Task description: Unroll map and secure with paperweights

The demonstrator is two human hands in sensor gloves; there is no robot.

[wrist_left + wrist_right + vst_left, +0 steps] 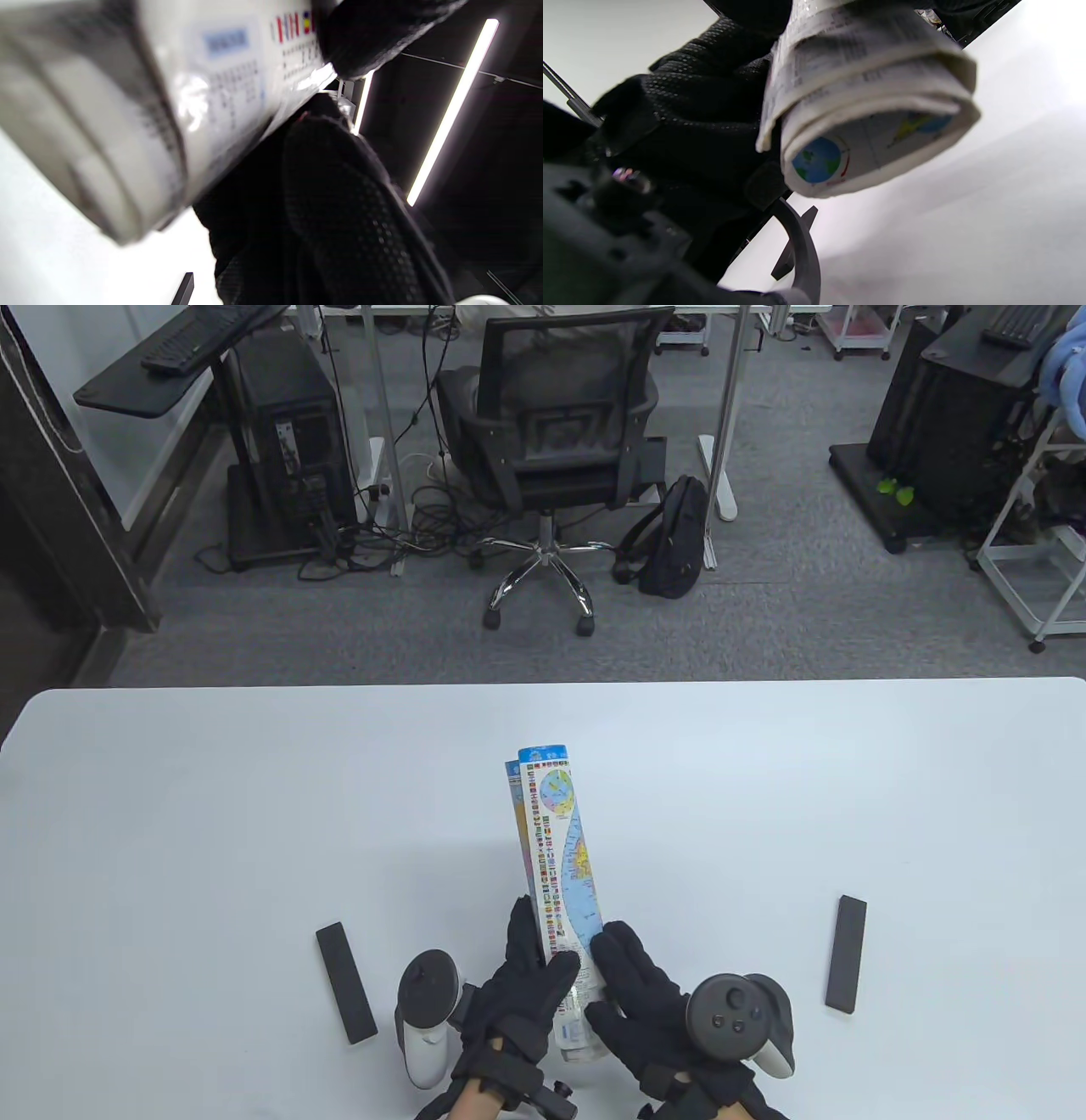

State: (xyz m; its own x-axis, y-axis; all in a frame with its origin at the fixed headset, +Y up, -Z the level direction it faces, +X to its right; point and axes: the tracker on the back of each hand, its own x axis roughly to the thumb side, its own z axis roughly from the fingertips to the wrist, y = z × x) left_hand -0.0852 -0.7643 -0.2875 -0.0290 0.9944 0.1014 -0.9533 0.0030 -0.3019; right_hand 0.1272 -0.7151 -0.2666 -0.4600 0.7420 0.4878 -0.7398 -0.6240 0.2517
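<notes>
The rolled map, printed with flags and blue sea, lies lengthwise on the white table, its near end between both hands. My left hand grips the near end from the left, thumb over the top. My right hand holds it from the right. The left wrist view shows the roll close up, lifted off the table. The right wrist view shows the flattened roll end with a globe print. One black paperweight bar lies to the left, another to the right.
Beyond the table's far edge stand an office chair, a black backpack and computer towers on the carpet. A dark bar shows on the table in the left wrist view.
</notes>
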